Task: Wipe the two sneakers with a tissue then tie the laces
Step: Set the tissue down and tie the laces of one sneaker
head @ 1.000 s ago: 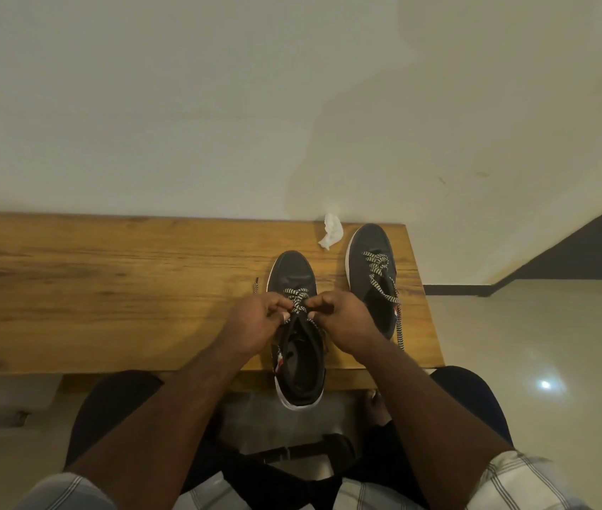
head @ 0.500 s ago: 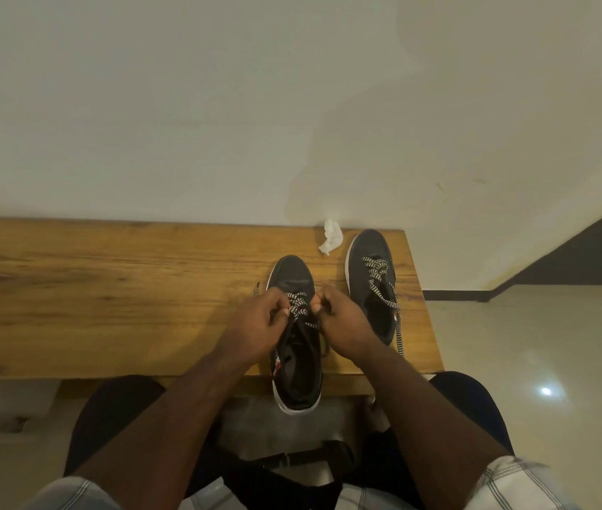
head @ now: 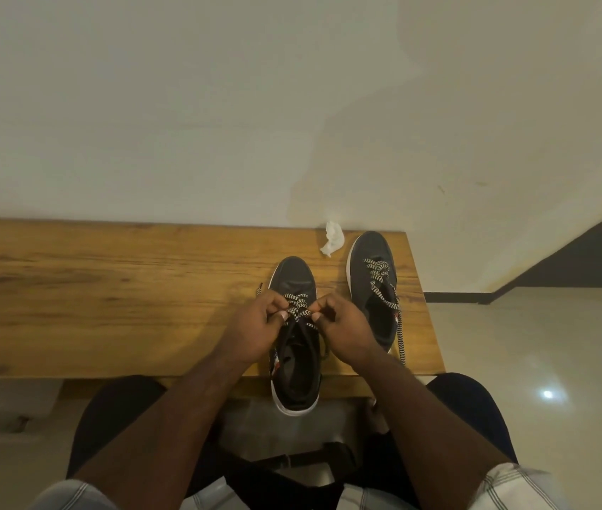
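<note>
Two dark sneakers with white soles stand on a wooden bench (head: 108,288). The near sneaker (head: 294,277) points toward the wall and its heel overhangs the bench's front edge. My left hand (head: 255,325) and my right hand (head: 343,325) each pinch its black-and-white laces (head: 297,307) over the tongue, thumbs nearly meeting. The far sneaker (head: 369,252) sits to the right, its lace (head: 399,336) trailing loose down to the bench edge. A crumpled white tissue (head: 332,239) lies by the wall between the two toes.
The bench runs left along a cream wall (head: 218,104). Its right end (head: 428,325) lies just past the far sneaker. Glossy floor tiles (head: 531,362) lie to the right, and my knees (head: 115,417) are under the bench front.
My hands have stayed on the near sneaker's laces and drawn closer together over the tongue. The sneakers and the tissue have not moved.
</note>
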